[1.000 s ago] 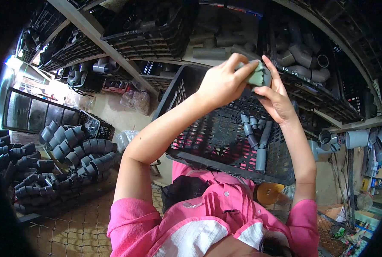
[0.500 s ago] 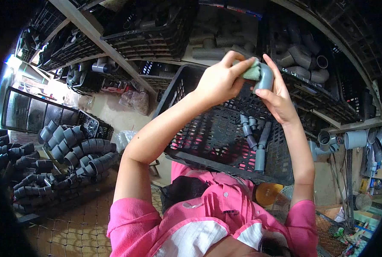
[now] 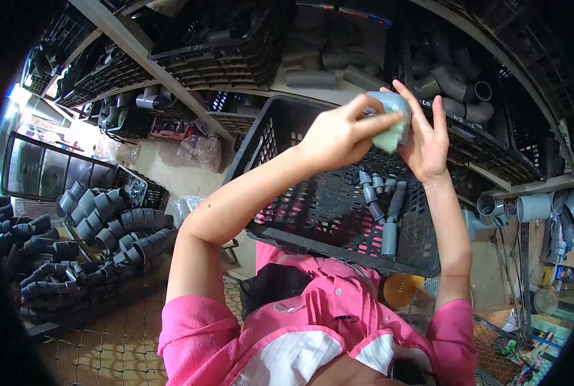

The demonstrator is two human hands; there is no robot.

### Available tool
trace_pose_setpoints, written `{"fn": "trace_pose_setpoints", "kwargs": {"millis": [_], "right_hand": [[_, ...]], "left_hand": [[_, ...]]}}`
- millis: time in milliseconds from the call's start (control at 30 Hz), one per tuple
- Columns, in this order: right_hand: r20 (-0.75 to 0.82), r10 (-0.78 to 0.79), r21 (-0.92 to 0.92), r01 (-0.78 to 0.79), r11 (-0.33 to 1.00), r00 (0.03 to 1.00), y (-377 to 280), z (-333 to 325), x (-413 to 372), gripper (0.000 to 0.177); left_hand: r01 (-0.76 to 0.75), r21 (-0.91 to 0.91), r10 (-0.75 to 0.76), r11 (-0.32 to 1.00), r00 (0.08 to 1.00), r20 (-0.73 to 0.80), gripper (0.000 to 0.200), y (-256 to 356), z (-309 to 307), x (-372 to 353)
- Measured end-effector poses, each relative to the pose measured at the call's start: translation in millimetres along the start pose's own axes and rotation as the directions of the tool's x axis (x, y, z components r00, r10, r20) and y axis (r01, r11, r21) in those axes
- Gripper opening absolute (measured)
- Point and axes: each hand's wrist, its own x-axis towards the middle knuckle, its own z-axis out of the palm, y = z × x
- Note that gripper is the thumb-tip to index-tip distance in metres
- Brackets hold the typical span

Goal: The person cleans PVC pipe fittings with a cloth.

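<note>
We see green cloth (image 3: 390,137) against a grey fitting (image 3: 390,100).
Left hand (image 3: 339,134) pinches cloth; right hand (image 3: 426,147), fingers spread, likely backs the fitting against pressure.

White handwritten capitals (image 3: 459,118) stand along the near edge of the black crate (image 3: 483,149) of pipe fittings on the far right. "CO" is legible at the left end and what looks like "NOI" further right; a raised finger of the right hand (image 3: 423,145) covers the stretch between them, and any strokes past "NOI" are too faint to make out. The black crate on the far left (image 3: 219,61) bears small pale marks (image 3: 192,48) on its side, too blurred to read. No other wording is legible.
</note>
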Motion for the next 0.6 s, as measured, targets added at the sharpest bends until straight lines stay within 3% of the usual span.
{"fn": "trace_pose_setpoints", "kwargs": {"millis": [133,200,267,333,400,467,533,600], "right_hand": [[-0.001,-0.017,-0.043,0.017,0.999,1.0,2,-8,3,0.084],[0.007,0.042,-0.012,-0.042,0.999,0.999,3,-5,3,0.082],[0.034,0.101,-0.057,-0.099,0.994,0.994,4,-5,2,0.081],[0.02,0.083,-0.086,-0.081,0.993,0.996,6,-1,1,0.08],[0.021,0.045,-0.092,-0.043,0.995,0.999,8,-2,1,0.08],[0.018,-0.066,-0.291,0.069,0.954,0.998,15,-9,5,0.084],[0.055,-0.183,-0.532,0.184,0.827,0.982,20,-16,10,0.087],[0.047,-0.207,-0.53,0.2,0.824,0.977,21,-16,10,0.086]], "left_hand": [[-0.179,0.14,0.182,0.974,0.983,-0.012,0.063,0,7,-2],[-0.142,0.181,0.157,0.973,0.985,-0.071,0.062,-6,4,2],[0.053,0.217,-0.028,0.975,0.993,-0.118,0.063,-10,2,2],[0.054,0.205,-0.032,0.977,0.993,-0.11,0.064,-11,0,1],[-0.091,0.141,0.102,0.986,0.992,-0.076,0.063,-6,0,2],[-0.288,0.175,0.292,0.942,0.956,0.002,0.06,-2,5,2],[-0.303,0.224,0.302,0.926,0.953,0.04,0.057,4,7,3],[-0.188,0.251,0.208,0.95,0.976,-0.058,0.055,1,8,5]]}}
